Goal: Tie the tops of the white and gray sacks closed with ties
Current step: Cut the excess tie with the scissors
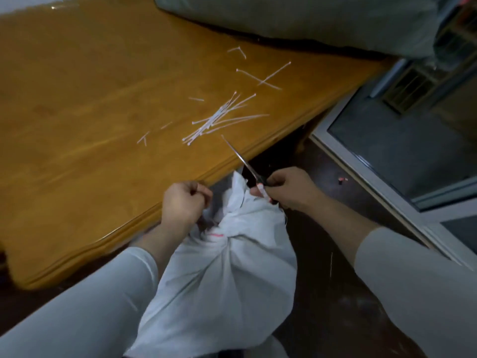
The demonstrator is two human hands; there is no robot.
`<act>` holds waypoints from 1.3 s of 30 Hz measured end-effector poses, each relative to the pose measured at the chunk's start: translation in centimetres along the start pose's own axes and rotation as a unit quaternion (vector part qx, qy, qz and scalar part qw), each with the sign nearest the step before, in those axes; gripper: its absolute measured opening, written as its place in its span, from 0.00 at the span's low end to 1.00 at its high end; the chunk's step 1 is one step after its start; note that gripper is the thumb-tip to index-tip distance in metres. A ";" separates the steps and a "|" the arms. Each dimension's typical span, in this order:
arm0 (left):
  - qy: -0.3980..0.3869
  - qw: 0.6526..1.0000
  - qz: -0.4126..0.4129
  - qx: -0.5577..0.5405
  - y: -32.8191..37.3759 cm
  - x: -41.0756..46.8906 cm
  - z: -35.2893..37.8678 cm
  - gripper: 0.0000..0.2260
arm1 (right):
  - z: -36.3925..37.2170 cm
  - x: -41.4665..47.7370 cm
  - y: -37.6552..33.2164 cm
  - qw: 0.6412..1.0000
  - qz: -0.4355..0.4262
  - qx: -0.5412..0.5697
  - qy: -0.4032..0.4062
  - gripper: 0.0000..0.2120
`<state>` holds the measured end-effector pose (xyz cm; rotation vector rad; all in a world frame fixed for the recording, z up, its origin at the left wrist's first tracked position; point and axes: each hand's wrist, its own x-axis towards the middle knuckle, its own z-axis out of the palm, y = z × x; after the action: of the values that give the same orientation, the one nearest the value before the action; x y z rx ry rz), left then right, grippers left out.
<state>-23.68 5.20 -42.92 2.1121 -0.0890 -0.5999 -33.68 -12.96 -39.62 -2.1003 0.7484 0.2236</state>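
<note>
A white sack stands on the floor between my arms, its top gathered into a bunched neck with a red mark. My left hand is closed beside the neck, at the table's edge; whether it grips the cloth is hidden. My right hand holds scissors by the handles, blades pointing up and left over the table's edge. A pile of white zip ties lies on the wooden table. A gray sack lies along the table's far side.
Cut tie ends and loose ties are scattered on the table. A window frame runs along the right, above a dark floor with a small red scrap.
</note>
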 end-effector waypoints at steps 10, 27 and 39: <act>-0.106 0.989 -0.077 0.064 -7.6 2.1 2.8 0.16 | 9.4 -5.7 2.4 0.954 0.161 0.189 -0.167 0.23; -0.065 0.983 -0.143 -0.094 -7.8 4.2 3.7 0.06 | 12.9 -5.0 2.2 0.808 0.319 0.431 -0.246 0.26; -0.046 0.981 -0.144 -0.118 -7.1 2.6 3.4 0.13 | 14.9 -4.1 0.6 0.829 0.305 0.436 -0.171 0.24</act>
<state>-24.08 6.03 -51.17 1.8791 0.2297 -0.8372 -35.65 0.31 -47.39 -0.8791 1.0299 0.4813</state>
